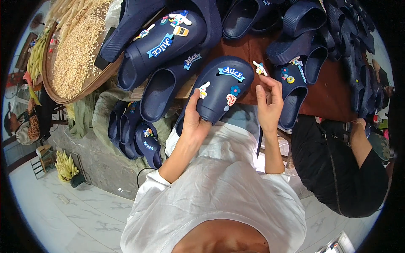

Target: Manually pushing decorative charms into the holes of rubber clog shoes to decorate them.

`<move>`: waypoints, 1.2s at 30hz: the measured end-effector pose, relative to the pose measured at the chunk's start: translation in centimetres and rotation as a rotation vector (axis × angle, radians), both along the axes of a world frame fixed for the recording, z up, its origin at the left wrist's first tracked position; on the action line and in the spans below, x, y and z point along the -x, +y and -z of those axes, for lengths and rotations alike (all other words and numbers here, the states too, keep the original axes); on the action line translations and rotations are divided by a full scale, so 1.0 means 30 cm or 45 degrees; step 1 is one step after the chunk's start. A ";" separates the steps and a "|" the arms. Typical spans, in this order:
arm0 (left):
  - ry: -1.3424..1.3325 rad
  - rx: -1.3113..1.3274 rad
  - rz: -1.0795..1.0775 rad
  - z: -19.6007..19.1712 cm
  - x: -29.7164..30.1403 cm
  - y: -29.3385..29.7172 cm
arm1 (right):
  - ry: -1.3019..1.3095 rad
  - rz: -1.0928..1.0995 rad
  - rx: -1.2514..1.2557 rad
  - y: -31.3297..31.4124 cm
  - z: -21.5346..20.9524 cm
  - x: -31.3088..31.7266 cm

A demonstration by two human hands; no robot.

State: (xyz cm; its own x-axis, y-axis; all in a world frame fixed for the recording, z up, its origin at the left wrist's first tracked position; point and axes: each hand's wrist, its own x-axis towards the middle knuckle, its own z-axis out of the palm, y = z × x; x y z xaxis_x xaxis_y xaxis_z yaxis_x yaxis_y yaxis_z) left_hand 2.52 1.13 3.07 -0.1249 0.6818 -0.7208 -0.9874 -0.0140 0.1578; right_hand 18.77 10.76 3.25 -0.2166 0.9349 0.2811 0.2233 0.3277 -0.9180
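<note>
My left hand (195,121) grips a navy blue foam clog (215,90) at its open end, thumb on top. On that clog sit a light-blue banner charm (231,74), a white cartoon charm (203,90) beside my thumb, a blue flower charm (235,90) and a red-and-white one (231,100). Just right of the clog's toe, my right hand (270,103) pinches a small white cartoon shoe charm (260,68) between its fingertips. That charm is apart from the clog. The insides of both palms are partly hidden.
More navy clogs lie around, one decorated (164,42) at upper left and another (293,97) right of my hand. A round basket (63,100) of pale grains stands far left. A person in black (333,168) sits at the right. A reddish-brown cloth (325,99) covers the table.
</note>
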 end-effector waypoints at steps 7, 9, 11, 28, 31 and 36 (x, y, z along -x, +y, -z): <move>-0.102 -0.129 -0.024 -0.014 -0.018 0.007 | 0.315 -0.171 0.431 -0.026 0.063 0.014; -0.107 -0.196 -0.018 -0.020 -0.018 0.017 | 0.212 -0.165 0.257 -0.016 0.122 0.011; -0.113 -0.198 0.022 -0.024 -0.009 0.011 | 0.219 -0.171 0.304 -0.031 0.107 0.017; 0.084 -0.442 -0.147 -0.092 -0.066 0.001 | 0.350 -0.254 0.468 -0.107 0.107 0.002; 0.133 -0.325 -0.205 -0.092 -0.055 -0.036 | -0.250 -0.115 0.100 -0.066 0.106 -0.007; 0.030 -0.238 -0.290 -0.041 -0.026 -0.074 | -0.654 0.029 -0.299 0.031 0.174 -0.022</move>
State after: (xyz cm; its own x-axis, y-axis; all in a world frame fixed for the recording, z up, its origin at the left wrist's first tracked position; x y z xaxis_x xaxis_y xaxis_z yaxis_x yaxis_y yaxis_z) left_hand 3.32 -1.10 4.30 -0.3051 0.7551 -0.5803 -0.9516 -0.2656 0.1547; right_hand 19.43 11.68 -1.95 -0.3610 0.8662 0.3456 0.6318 0.4997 -0.5925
